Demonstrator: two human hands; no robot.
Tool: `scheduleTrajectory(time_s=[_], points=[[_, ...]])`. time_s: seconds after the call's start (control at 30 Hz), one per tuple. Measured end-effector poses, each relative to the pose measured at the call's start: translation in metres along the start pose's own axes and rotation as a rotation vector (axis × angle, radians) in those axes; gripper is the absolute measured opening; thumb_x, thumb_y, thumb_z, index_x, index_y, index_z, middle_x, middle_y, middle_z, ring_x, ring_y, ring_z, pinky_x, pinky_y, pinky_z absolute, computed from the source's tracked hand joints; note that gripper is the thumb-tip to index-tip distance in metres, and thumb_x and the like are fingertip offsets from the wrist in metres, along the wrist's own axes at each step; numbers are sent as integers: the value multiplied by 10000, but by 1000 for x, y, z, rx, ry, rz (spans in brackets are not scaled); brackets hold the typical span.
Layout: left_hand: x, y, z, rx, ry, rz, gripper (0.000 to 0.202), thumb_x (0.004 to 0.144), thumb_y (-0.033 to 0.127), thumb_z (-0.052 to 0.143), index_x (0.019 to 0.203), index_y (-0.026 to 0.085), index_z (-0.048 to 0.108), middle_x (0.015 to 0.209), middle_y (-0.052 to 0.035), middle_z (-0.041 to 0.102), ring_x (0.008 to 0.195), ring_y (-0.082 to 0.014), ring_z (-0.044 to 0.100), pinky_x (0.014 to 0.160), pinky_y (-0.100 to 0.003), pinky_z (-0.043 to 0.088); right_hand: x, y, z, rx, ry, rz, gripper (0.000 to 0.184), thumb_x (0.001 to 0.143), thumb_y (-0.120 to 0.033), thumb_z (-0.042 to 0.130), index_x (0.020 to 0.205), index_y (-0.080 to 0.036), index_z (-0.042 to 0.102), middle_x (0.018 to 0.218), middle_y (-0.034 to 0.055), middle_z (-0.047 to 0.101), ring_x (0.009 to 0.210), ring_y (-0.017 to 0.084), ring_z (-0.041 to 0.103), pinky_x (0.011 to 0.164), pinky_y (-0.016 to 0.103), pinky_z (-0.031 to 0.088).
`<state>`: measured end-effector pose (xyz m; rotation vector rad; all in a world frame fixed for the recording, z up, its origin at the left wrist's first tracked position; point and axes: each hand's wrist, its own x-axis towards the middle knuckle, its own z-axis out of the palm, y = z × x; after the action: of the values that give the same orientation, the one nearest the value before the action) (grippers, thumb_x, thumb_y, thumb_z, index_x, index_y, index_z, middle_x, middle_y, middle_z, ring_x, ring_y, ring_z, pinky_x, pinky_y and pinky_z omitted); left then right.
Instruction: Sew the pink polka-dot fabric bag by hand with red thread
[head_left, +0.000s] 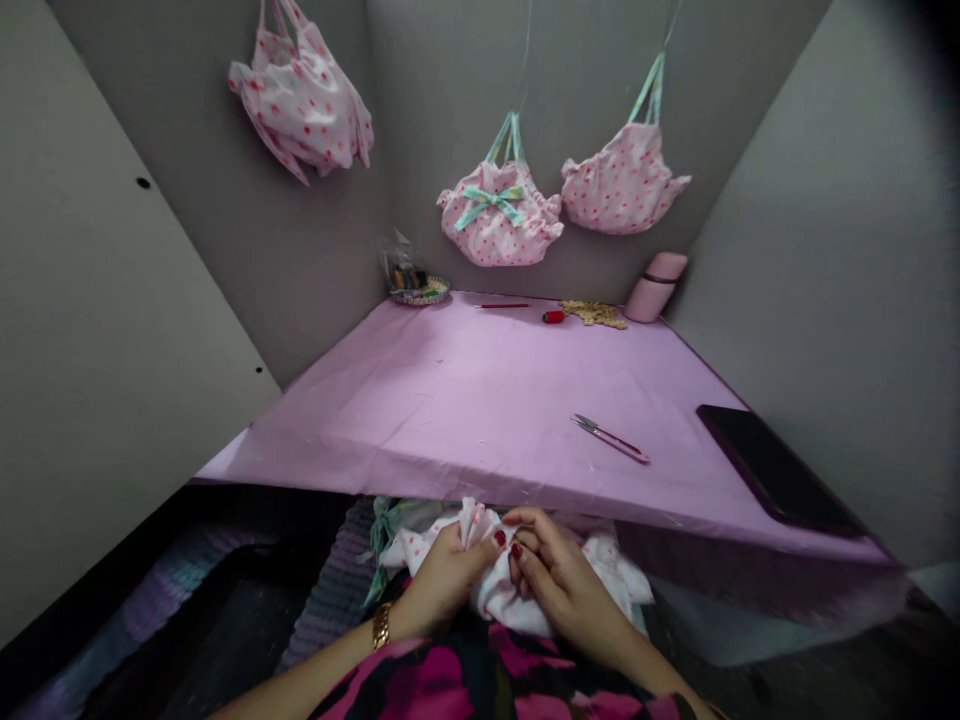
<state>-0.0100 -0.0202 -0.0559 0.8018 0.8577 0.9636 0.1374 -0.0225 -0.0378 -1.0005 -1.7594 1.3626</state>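
Observation:
A white-and-pink dotted fabric garment point(510, 598) lies bunched in my lap, just below the table's front edge. Green ties point(384, 530) trail from its left side. My left hand point(452, 570) pinches a gathered fold of the cloth between thumb and fingers. Close beside it, my right hand point(546, 562) has thumb and fingertips pressed together at the same fold. Whether a needle or thread sits between the right fingertips is too small to make out. Nearest on the tabletop is a pair of thread snips point(611, 438), blades pointing left.
Around the pink-covered table point(465, 400) stand grey walls. A dark phone or tablet point(776, 468) lies at right. Along the back are a pink bottle point(656, 287), a red thread spool point(553, 317), a red pencil-like stick point(502, 305) and a small dish point(431, 292). Dotted garments point(499, 240) hang above.

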Motion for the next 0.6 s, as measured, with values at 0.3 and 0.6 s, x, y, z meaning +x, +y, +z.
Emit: scheduleTrajectory(time_s=[0.3,0.6], points=[[-3,4,1,-41,64,8,191,709,306,579,765,124,573,664,-19,551,621,-132,498,616,-250,381,4,-7,-31,-161,251,1,141,826,-267,472,934,-185,511,794,21,509,606,115,480,543,221,382],[-1,9,3,153,91,73,244,630,348,638,715,130,570,659,-3,530,614,-133,462,610,-240,362,8,-22,-5,-379,121,-233,165,836,-166,435,799,-175,596,710,29,482,672,149,487,598,254,368]])
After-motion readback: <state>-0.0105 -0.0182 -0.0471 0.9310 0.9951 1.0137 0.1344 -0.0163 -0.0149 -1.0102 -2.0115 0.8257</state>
